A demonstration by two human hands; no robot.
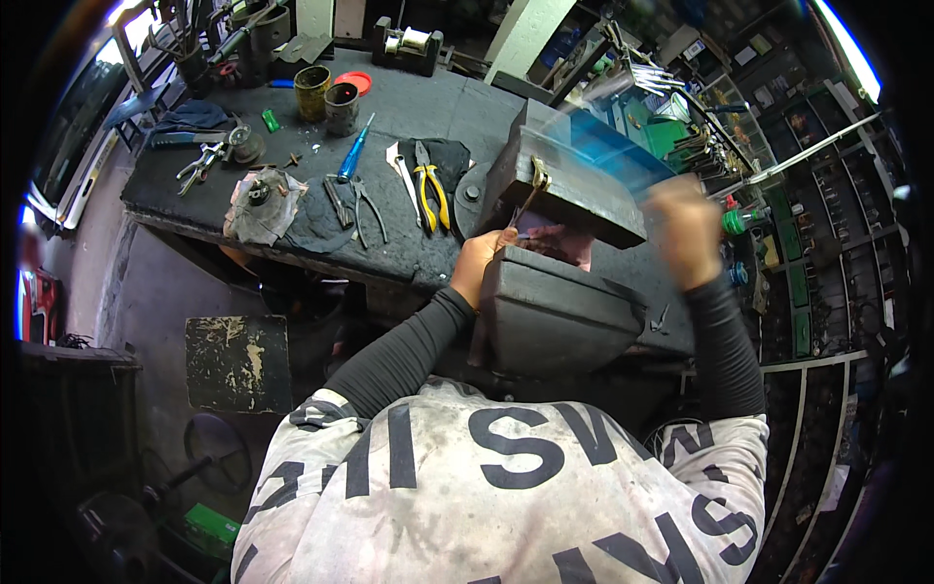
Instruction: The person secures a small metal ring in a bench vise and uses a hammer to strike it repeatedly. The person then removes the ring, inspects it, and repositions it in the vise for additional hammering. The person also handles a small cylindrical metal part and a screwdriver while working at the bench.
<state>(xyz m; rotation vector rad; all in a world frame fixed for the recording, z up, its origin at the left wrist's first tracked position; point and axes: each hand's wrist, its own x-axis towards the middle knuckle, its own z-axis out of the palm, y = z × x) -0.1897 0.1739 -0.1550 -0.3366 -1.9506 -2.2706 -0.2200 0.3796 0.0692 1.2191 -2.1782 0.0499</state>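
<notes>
Dark and heavy, a bench vise (569, 311) stands at the bench's front edge, its jaws apart around a pinkish cloth (576, 243). My left hand (477, 265) is closed at the left end of the jaw gap. From its fingers a thin wrench-like tool (533, 195) rises at a slant, its brassy end over the far jaw. What the cloth wraps is hidden. My right hand (686, 234) is raised right of the vise and smeared by motion. A blue streak lies beyond it; whether that hand holds anything is unclear.
On the bench (418, 97), left of the vise, lie yellow-handled pliers (428, 190), a wrench (407, 185), a blue screwdriver (355, 154) and grey pliers (370, 209). Two cans (342, 109) stand farther back. A wooden stool (238, 363) is at lower left; shelving (827, 234) lines the right.
</notes>
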